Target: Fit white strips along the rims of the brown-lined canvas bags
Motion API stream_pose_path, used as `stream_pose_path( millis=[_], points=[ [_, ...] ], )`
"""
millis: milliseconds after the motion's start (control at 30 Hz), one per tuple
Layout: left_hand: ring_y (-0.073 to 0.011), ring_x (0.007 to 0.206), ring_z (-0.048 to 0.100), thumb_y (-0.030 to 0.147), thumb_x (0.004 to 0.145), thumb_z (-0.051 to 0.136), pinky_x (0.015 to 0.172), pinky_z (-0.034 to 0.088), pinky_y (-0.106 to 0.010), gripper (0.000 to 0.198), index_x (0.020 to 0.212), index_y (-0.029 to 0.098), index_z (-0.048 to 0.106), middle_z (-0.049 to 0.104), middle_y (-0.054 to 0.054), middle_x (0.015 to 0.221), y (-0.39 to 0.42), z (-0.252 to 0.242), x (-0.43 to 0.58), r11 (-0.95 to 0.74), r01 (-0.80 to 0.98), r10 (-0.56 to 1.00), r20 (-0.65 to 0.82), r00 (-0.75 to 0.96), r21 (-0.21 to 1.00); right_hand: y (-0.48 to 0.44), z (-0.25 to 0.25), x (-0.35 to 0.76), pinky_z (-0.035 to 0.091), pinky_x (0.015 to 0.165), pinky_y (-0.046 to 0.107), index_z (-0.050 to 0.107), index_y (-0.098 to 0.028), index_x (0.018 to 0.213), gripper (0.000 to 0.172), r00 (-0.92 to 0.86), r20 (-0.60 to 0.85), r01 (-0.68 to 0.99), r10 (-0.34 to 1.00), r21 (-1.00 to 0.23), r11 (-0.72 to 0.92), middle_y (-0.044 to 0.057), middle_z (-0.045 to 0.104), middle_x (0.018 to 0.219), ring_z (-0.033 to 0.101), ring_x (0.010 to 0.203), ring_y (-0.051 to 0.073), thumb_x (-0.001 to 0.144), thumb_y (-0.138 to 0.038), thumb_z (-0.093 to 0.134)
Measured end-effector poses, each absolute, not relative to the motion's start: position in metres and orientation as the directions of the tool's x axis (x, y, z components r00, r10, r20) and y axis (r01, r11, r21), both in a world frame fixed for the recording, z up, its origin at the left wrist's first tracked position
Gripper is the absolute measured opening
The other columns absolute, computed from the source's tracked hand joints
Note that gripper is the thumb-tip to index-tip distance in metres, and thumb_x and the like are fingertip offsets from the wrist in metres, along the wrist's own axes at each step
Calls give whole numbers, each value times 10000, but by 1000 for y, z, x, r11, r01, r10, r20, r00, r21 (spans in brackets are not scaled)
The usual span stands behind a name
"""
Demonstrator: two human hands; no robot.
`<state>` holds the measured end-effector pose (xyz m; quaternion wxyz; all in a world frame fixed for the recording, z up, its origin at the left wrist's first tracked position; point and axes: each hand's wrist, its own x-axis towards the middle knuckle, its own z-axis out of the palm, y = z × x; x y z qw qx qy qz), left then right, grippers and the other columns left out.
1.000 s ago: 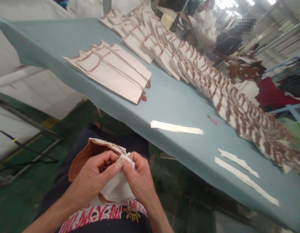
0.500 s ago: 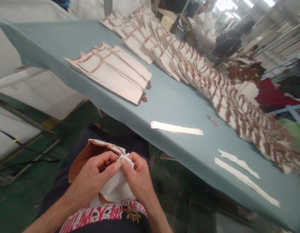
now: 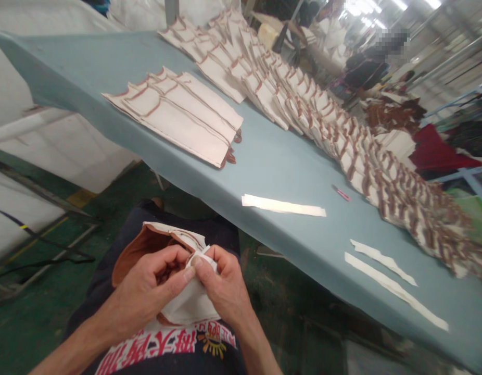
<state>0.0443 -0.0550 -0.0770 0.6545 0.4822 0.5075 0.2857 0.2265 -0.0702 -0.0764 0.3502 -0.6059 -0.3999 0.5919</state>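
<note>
Over my lap lies a sewn fabric piece (image 3: 190, 304), cream on one face with rust-brown material showing on the other. My left hand (image 3: 155, 281) pinches its edge between thumb and fingers. Right beside it, my right hand (image 3: 222, 278) grips the same edge, where a narrow white bit of cloth (image 3: 206, 264) folds up. The two thumbs nearly touch. Fingers cover the exact spot being held. The piece's brown side (image 3: 135, 255) opens out to the left of my left hand.
A blue-green table (image 3: 280, 166) slants across in front of me. On it lie a small overlapping stack of similar cream-and-brown pieces (image 3: 186, 114), a long row of them (image 3: 303, 99), pale strips (image 3: 283, 204), more strips (image 3: 397, 291) and a pink-handled small tool (image 3: 342, 194). A person (image 3: 366, 67) is beyond.
My right thumb has shifted slightly up and left over the pinched edge. The fabric piece has moved a little; both hands keep their hold.
</note>
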Motion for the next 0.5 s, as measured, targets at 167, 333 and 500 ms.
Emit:
stream_pose_path(
  millis=[167, 333, 500],
  points=[
    [-168, 617, 608, 549, 958, 829, 522, 490, -200, 343, 877, 216, 802, 711, 4, 730, -53, -82, 39, 326, 111, 851, -342, 399, 939, -73, -77, 229, 315, 592, 266, 580, -232, 755, 493, -55, -439, 19, 897, -898, -439, -50, 534, 674, 389, 631, 119, 899, -646, 807],
    [-161, 641, 591, 487, 1017, 767, 557, 478, -199, 323, 843, 216, 793, 694, 7, 729, -54, -86, 38, 202, 147, 881, -245, 404, 968, -70, -76, 232, 304, 574, 257, 554, -242, 756, 527, -102, -445, 10, 890, -895, -447, -61, 491, 656, 352, 614, 113, 901, -680, 809],
    [-155, 612, 555, 479, 1007, 730, 544, 427, -213, 340, 796, 215, 760, 667, 17, 689, -50, -75, 41, 201, 147, 868, -245, 432, 969, -67, -70, 235, 297, 573, 252, 540, -247, 747, 570, -161, -478, 25, 864, -877, -480, -52, 506, 663, 368, 623, 114, 880, -733, 807]
  ],
)
